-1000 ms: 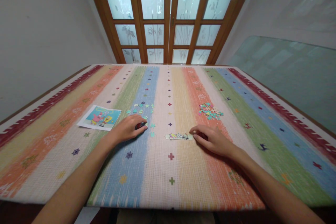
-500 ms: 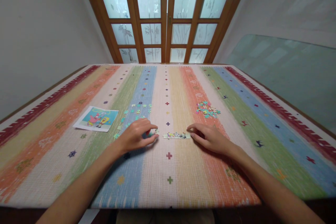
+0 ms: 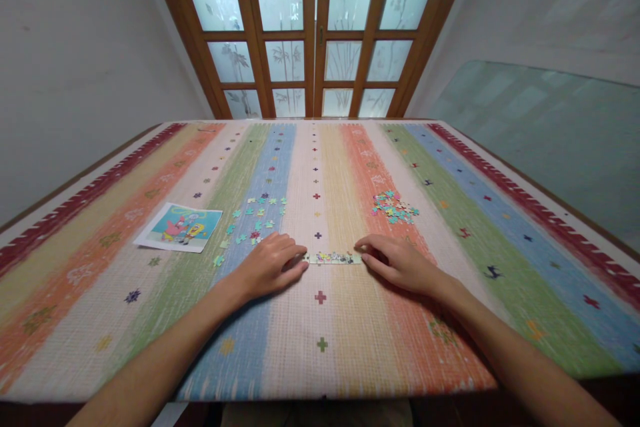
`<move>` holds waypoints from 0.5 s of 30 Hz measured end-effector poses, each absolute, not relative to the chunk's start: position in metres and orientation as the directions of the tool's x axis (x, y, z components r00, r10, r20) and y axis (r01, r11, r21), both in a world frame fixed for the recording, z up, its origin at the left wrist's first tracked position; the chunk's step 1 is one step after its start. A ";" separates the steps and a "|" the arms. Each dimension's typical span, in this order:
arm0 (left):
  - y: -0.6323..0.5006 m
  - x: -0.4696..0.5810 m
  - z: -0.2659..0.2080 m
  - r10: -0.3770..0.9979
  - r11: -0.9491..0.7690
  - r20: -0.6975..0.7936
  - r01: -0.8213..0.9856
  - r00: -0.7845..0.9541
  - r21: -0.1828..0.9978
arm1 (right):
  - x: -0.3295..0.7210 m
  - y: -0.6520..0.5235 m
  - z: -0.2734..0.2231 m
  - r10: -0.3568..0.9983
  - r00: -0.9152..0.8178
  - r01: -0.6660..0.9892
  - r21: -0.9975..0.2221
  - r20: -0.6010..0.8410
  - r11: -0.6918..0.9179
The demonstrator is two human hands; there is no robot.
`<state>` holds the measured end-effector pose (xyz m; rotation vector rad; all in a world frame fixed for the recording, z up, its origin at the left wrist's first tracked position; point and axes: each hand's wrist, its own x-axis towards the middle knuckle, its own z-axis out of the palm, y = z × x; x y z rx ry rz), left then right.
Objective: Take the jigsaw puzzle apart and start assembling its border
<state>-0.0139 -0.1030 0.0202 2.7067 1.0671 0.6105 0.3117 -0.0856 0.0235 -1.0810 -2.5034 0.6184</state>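
Observation:
A narrow strip of joined jigsaw pieces [image 3: 334, 258] lies flat on the striped tablecloth in front of me. At its left end is my left hand [image 3: 274, 265], with thumb and forefinger closed on the small piece there; the fingers mostly cover that piece. My right hand [image 3: 395, 261] grips the strip's other end between thumb and fingertips. Beyond my left hand, several loose jigsaw pieces [image 3: 261, 211] are spread out singly, mostly pale green and turquoise. A heap of mixed jigsaw pieces [image 3: 395, 207] sits farther back, past my right hand.
A printed cartoon picture [image 3: 181, 227] lies on the left of the tablecloth [image 3: 320, 367]. The cloth's near edge runs just in front of my body. Behind the table stand wooden doors with frosted panes [image 3: 285, 60]; a pale green panel [image 3: 545, 127] leans at the right wall.
My left hand has moved slightly right, bringing its pinched fingers from a small gap away up to the strip's left end. My right hand stays at the right end.

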 end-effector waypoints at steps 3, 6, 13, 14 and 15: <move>-0.103 -0.014 0.019 0.682 -0.732 0.301 0.620 0.667 0.284 | 0.312 -0.086 0.024 0.742 -0.657 0.593 -0.517 0.133 0.617; -0.103 -0.013 0.017 0.692 -0.721 0.281 0.630 0.665 0.289 | 0.312 -0.086 0.024 0.740 -0.659 0.592 -0.515 0.132 0.620; -0.103 -0.013 0.017 0.700 -0.714 0.272 0.634 0.660 0.299 | 0.312 -0.085 0.021 0.738 -0.660 0.592 -0.507 0.140 0.626; -0.103 -0.013 0.018 0.699 -0.715 0.275 0.633 0.660 0.297 | 0.312 -0.085 0.021 0.736 -0.663 0.591 -0.506 0.138 0.628; -0.103 -0.012 0.018 0.696 -0.717 0.278 0.631 0.662 0.295 | 0.311 -0.085 0.021 0.734 -0.666 0.591 -0.504 0.137 0.630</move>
